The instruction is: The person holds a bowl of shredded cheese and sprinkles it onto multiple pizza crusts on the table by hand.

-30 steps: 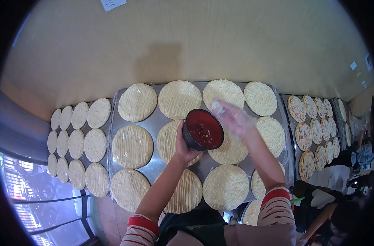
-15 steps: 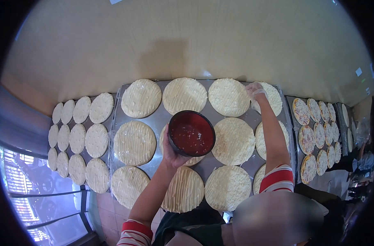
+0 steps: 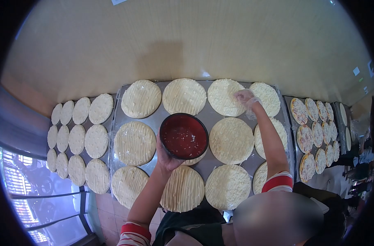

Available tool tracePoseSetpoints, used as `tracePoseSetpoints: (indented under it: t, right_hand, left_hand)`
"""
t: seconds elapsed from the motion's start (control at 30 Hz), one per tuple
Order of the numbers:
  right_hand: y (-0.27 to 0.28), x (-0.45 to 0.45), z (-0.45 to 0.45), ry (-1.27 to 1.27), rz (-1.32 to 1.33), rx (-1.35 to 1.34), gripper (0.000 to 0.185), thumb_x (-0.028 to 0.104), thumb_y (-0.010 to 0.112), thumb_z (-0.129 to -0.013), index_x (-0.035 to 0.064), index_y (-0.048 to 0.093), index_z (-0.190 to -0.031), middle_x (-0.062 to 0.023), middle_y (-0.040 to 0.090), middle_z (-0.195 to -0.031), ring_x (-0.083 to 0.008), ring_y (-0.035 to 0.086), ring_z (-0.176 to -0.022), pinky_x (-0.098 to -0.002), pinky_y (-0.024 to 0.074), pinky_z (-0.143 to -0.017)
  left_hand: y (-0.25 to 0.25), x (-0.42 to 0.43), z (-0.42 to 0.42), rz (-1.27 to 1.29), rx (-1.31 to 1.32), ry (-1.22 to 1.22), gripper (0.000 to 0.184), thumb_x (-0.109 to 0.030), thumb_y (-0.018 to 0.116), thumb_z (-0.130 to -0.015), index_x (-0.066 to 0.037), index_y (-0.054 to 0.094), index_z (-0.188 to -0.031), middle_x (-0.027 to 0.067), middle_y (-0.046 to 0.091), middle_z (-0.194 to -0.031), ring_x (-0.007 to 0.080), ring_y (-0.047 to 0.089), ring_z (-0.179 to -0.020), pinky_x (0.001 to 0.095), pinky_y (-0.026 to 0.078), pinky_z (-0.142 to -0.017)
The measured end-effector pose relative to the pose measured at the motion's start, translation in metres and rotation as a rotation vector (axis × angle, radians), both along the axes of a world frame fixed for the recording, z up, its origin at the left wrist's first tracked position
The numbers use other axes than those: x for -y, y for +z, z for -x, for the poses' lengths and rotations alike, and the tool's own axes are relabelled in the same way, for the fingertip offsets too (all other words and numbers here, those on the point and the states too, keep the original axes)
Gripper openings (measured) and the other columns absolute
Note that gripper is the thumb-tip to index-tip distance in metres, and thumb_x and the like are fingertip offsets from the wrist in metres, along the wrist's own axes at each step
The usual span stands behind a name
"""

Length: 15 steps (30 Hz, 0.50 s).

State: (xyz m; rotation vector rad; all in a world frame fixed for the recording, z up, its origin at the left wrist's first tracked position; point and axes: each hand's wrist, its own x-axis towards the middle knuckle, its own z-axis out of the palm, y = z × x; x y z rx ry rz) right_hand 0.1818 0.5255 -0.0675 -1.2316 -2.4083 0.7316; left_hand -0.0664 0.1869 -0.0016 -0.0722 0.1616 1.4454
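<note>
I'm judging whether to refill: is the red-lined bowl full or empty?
Nearly empty: the bowl in the left hand shows mostly bare red inside, with only scattered white bits.

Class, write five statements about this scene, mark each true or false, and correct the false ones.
1. The left hand holds a bowl. True.
2. The bowl is filled to the brim. False: only white bits lie inside.
3. The right hand wears a clear glove. True.
4. The right hand is over the pale rounds nearest the wall. True.
5. Both sleeves are plain green. False: the sleeves show red and white.
</note>
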Motion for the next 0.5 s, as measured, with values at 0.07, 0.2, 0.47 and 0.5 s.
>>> tracePoseSetpoints:
  t: [0.07, 0.2, 0.47, 0.5]
  right_hand:
    - [0.000, -0.002, 0.009, 0.101, 0.032, 0.049, 0.015, 0.015, 0.062, -0.072, 0.0069, 0.070, -0.083, -0.0103, 0.069, -0.082, -0.0202, 0.066, -0.074, -0.0323, 0.0506, -0.069]
    - [0.010, 0.014, 0.047, 0.031, -0.083, 0.393, 0.016, 0.016, 0.060, -0.075, 0.0081, 0.070, -0.084, -0.0072, 0.069, -0.080, -0.0202, 0.066, -0.079, -0.0330, 0.0509, -0.073]
    - [0.040, 0.113, 0.069, 0.038, -0.363, -0.148, 0.047, 0.019, 0.067, -0.079, 0.0064, 0.052, -0.122, -0.0180, 0.058, -0.111, -0.0286, 0.056, -0.106, -0.0383, 0.0436, -0.093]
    - [0.071, 0.148, 0.069, 0.073, -0.138, -0.243, 0.042, 0.022, 0.066, -0.081, 0.0058, 0.054, -0.119, -0.0163, 0.060, -0.106, -0.0267, 0.058, -0.101, -0.0377, 0.0455, -0.090]
  left_hand:
    - [0.001, 0.000, -0.001, -0.001, -0.016, 0.003, 0.068, -0.061, 0.044, -0.086, -0.013, 0.041, -0.133, 0.0149, 0.044, -0.134, 0.0363, 0.046, -0.120, 0.0572, 0.043, -0.093]
    - [-0.006, 0.005, 0.001, 0.030, -0.039, 0.015, 0.067, -0.060, 0.046, -0.085, -0.013, 0.042, -0.133, 0.0136, 0.044, -0.135, 0.0364, 0.045, -0.121, 0.0579, 0.040, -0.096]
    - [0.011, 0.045, 0.003, 0.065, -0.193, -0.001, 0.064, -0.056, 0.047, -0.085, -0.013, 0.042, -0.133, 0.0139, 0.046, -0.134, 0.0363, 0.044, -0.123, 0.0580, 0.037, -0.098]
    - [0.012, 0.054, 0.004, 0.048, -0.197, -0.027, 0.064, -0.056, 0.047, -0.085, -0.013, 0.042, -0.133, 0.0139, 0.046, -0.134, 0.0363, 0.044, -0.123, 0.0580, 0.037, -0.098]
